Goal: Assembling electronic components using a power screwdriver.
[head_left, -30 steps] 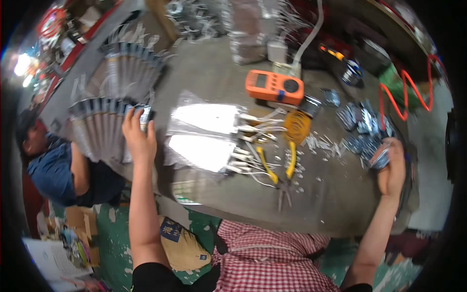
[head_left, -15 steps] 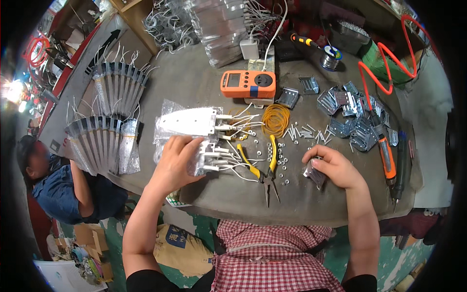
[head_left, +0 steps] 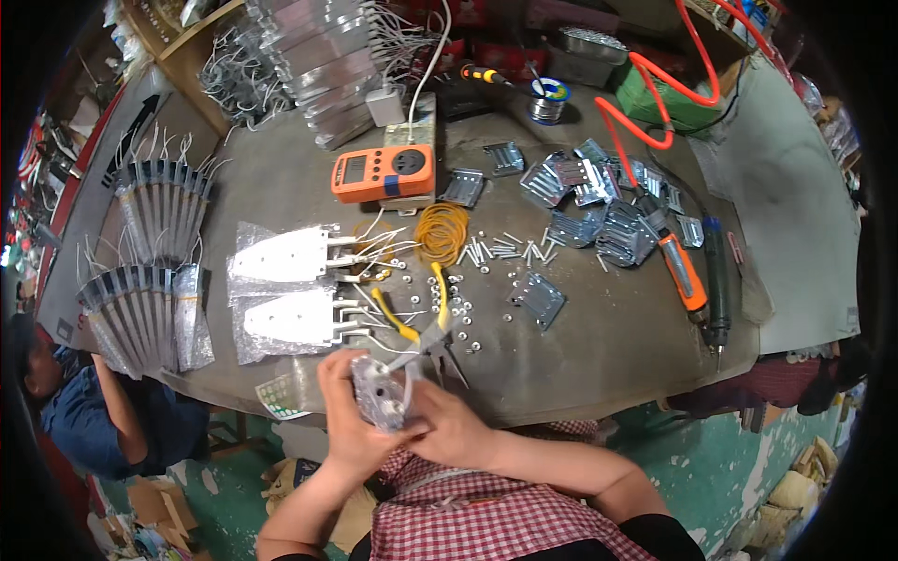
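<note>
Close to my body, above the table's near edge, I hold a plastic-wrapped part with white wires (head_left: 379, 393) tilted toward me. My left hand (head_left: 348, 421) grips it from the left, fingers wrapped round it. On the other side, my right hand (head_left: 454, 428) closes against it, its fingertips partly hidden. Beyond my hands lie two tapered white plates, the far plate (head_left: 285, 254) and the near plate (head_left: 290, 321), on clear wrap with white leads pointing right. Yellow-handled pliers (head_left: 398, 316) rest just past the held part, partly covered by its wires. A bent metal bracket (head_left: 538, 299) lies to the right.
Small nuts, screws (head_left: 505, 248) and rubber bands (head_left: 441, 234) lie mid-table. Behind are an orange meter (head_left: 383, 173) and a solder spool (head_left: 548, 101). Brackets (head_left: 627, 234) and an orange-handled tool (head_left: 683, 276) are at right, wrapped strips (head_left: 131, 313) at left. A person in blue (head_left: 94, 411) sits left.
My left hand has lifted a wrapped part from beside the white plates and brought it toward me. My right hand has let go of the metal bracket and moved left to join it. The view has shifted.
</note>
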`<act>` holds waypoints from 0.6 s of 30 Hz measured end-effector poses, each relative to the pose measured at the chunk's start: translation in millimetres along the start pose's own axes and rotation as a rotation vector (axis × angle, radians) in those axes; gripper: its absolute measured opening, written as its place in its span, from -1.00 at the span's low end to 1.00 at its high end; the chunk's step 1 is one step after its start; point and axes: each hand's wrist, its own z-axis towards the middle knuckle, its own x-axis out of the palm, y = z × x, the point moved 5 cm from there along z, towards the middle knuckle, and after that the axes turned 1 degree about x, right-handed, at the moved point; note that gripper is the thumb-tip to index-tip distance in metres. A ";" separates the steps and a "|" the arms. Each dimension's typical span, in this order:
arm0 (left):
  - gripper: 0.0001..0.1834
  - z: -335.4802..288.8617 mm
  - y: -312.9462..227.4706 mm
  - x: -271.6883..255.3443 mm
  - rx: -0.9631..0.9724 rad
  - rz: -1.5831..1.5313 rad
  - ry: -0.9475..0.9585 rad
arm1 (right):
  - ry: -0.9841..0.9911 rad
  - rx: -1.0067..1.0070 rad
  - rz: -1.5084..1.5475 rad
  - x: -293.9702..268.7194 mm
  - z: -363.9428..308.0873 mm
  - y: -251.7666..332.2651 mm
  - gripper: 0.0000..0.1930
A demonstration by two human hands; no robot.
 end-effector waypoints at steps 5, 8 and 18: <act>0.07 -8.5 4.2 -9.6 0.054 -0.098 -0.081 | 0.010 -0.019 0.125 7.6 8.6 7.2 -0.23; -0.27 -5.7 -6.8 -26.7 0.050 -0.413 0.072 | -0.014 -0.007 0.083 -12.9 10.0 7.8 -0.38; -0.72 1.6 10.0 -32.1 0.210 0.278 0.120 | 0.054 0.130 0.109 -11.8 23.3 -6.6 -0.52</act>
